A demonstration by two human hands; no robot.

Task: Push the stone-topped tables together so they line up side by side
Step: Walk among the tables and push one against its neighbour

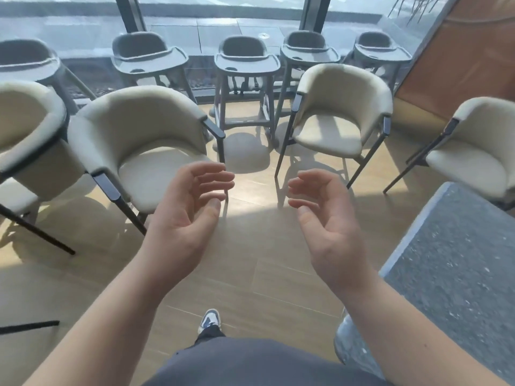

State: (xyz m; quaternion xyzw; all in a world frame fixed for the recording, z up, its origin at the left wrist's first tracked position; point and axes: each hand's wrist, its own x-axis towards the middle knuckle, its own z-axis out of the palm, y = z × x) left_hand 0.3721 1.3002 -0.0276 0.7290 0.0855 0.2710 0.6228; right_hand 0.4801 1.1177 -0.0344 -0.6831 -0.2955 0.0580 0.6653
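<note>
A grey speckled stone-topped table (457,268) fills the lower right of the head view, its corner near my right forearm. Only this one table shows. My left hand (184,215) and my right hand (323,218) hover in mid-air over the wooden floor, palms facing each other, fingers loosely curled and holding nothing. Neither hand touches the table; my right hand is a short way to the left of its edge.
Cream armchairs (145,151) (337,118) (473,160) stand in a loose row ahead, with another at the far left. Behind them several grey high chairs (246,79) line a glass wall. Wooden floor (250,246) lies between me and the chairs. My shoe (209,320) shows below.
</note>
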